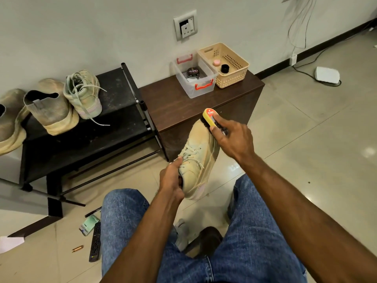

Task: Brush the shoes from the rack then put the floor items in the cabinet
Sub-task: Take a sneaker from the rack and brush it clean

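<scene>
A pale beige lace-up sneaker [196, 158] is held in the air above my knees, toe pointing away. My left hand [172, 178] grips its heel end, fingers tucked into the opening. My right hand [232, 137] holds a yellow shoe brush [210, 116] with a red label, its dark bristles against the sneaker's toe. On the black shoe rack [114, 94] at the left stand the matching sneaker [83, 92] and two grey-tan slip-on shoes [49, 107]. On the floor lie a black remote [95, 242], a green packet [88, 224], a pen [92, 211] and a small copper cylinder [77, 249].
A low brown cabinet [179, 107] stands right of the rack. On it sit a clear box [193, 75] with red clips holding a polish tin, and a beige basket [224, 64]. Cables and a white device [327, 74] lie by the wall at right. White paper [11, 243] lies far left.
</scene>
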